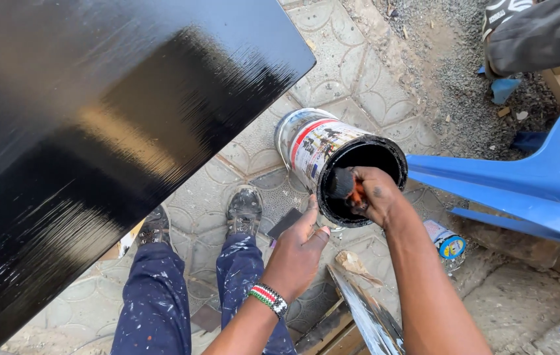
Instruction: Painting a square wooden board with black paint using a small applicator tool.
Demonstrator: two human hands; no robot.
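Note:
My left hand (296,253), with a beaded wristband, holds up a tilted paint can (316,148) from below; the can is round, white and red outside, black inside. My right hand (375,194) grips a paintbrush (343,184) with an orange handle, its black-coated bristles at the can's open rim. A large glossy black-painted board (96,131) fills the left of the view, wet-looking, just left of the can.
My paint-spattered trousers and shoes (244,210) stand on patterned paving. A blue plastic chair (542,184) is at the right. A small blue tin (447,243) and scraps lie on the ground; wooden pieces (358,322) sit below my arms. Another person's shoe (503,13) is at top right.

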